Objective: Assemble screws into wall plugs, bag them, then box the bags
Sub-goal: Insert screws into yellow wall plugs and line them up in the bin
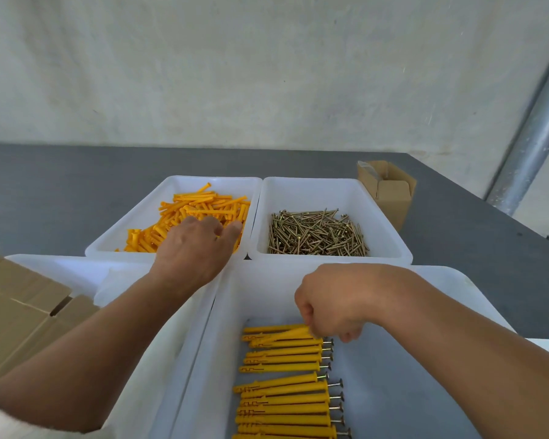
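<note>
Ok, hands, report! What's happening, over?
Left hand down in the loose plugs, grip hidden. Right hand pinching an assembled plug atop the row. Nothing in the way.

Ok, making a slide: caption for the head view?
Left hand reaches into loose wall plugs; right hand pinches an assembled plug at the finished row.

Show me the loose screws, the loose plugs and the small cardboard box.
screws (317, 232): head view, middle of pile.
plugs (203, 204): head view, upper part of heap.
small cardboard box (393, 202): head view, front face.

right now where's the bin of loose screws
Head view, back row right: the screw bin sits beside the plug bin, with the small cardboard box at its right.
</note>
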Action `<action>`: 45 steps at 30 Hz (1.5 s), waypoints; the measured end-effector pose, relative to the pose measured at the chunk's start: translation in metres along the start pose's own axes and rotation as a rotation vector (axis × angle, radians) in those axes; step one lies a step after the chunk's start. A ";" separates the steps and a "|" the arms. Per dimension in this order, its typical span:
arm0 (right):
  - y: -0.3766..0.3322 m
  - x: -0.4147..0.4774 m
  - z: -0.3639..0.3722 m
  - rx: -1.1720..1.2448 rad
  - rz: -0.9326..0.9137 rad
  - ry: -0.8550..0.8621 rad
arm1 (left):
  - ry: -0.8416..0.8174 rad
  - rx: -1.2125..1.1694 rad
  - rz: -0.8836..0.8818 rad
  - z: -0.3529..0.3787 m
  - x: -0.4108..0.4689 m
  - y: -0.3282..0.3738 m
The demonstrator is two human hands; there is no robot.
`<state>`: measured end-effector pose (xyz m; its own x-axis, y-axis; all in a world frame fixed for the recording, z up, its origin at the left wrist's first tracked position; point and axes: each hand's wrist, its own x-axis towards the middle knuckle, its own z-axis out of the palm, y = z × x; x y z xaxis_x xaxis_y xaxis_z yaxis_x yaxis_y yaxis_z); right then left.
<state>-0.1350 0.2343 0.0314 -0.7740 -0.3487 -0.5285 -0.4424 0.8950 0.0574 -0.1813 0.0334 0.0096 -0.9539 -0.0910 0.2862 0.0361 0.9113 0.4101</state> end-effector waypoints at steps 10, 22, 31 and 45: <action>0.000 0.009 0.006 0.082 -0.020 -0.016 | -0.205 0.305 -0.061 0.009 0.004 -0.012; 0.054 0.025 -0.008 0.315 0.125 0.706 | -0.259 0.258 0.031 0.009 0.004 -0.011; 0.070 0.043 0.006 0.347 0.280 0.381 | -0.263 0.270 0.059 0.006 0.003 -0.009; 0.073 0.044 0.001 0.452 0.294 0.294 | -0.230 0.149 0.093 0.005 0.001 -0.001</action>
<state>-0.2007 0.2843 0.0113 -0.9556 -0.0744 -0.2852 -0.0060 0.9724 -0.2334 -0.1838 0.0343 0.0047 -0.9916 0.0742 0.1057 0.0991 0.9619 0.2548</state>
